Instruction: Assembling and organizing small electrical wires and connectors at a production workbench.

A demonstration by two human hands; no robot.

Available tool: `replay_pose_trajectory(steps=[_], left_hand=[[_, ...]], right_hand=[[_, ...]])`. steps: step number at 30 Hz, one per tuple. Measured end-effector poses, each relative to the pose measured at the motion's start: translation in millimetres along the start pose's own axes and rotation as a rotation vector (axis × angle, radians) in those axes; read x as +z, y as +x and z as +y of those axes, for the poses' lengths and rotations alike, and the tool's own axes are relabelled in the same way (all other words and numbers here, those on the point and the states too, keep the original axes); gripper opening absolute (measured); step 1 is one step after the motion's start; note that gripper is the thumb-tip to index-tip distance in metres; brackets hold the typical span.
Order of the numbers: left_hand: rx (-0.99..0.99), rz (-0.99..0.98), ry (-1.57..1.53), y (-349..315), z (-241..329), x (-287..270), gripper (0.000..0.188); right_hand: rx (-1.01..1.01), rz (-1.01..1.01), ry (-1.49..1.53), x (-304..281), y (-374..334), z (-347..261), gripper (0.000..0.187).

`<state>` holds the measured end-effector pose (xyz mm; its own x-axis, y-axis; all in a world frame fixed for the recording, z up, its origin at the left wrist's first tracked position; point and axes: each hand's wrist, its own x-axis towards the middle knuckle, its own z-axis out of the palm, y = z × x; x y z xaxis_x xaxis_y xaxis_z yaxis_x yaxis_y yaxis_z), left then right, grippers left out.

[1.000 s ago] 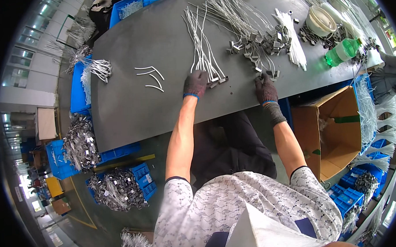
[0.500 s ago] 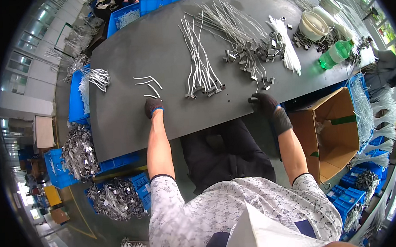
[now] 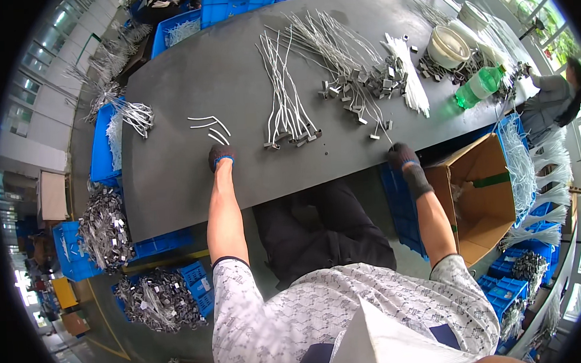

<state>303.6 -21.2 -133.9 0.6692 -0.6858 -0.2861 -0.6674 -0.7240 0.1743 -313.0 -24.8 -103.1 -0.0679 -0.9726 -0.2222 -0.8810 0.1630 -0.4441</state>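
Note:
My left hand (image 3: 221, 158), in a dark knitted glove, is closed at the left part of the table. Just beyond its fingers lie several short white tube pieces (image 3: 216, 138), the nearest one almost touching the glove; what the fingers hold is hidden. At the table's front edge, my right hand (image 3: 403, 156), gloved too, is closed on the end of a thin pale wire (image 3: 387, 136). That wire runs from a bundle of wires (image 3: 365, 103) with small grey metal blocks on their ends. Between the hands, a separate wire bundle (image 3: 289, 97) lies with its blocks toward me.
Beyond my right hand are a white strip bundle (image 3: 408, 79), a whitish bucket (image 3: 448, 47) and a green bottle (image 3: 479, 87). An open cardboard box (image 3: 482, 196) stands beside my right forearm. Blue crates (image 3: 104, 147) line the table's left side. Another person (image 3: 556, 95) is at the right.
My right hand has moved slightly right along the table edge, drawing the wire with it. My left hand stays by the short white pieces. The whole view has shifted a little.

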Motion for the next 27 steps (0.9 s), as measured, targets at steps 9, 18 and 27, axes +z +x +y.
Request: replay_pose_trajectory(steps=[9, 18, 27], left_hand=[[-0.229, -0.329, -1.551, -70, -14, 26, 0.017], [0.173, -1.204, -1.435, -331, 205, 88, 0.016], [0.554, -0.220, -0.951, -283, 317, 121, 0.012]], right_hand=[[0.269, -0.395, 0.711, 11, -152, 57, 0.030], [0.163, -0.054, 0.572, 1, -207, 15, 0.026], [0.106, -0.509, -0.275, 61, -346, 187, 0.024]])
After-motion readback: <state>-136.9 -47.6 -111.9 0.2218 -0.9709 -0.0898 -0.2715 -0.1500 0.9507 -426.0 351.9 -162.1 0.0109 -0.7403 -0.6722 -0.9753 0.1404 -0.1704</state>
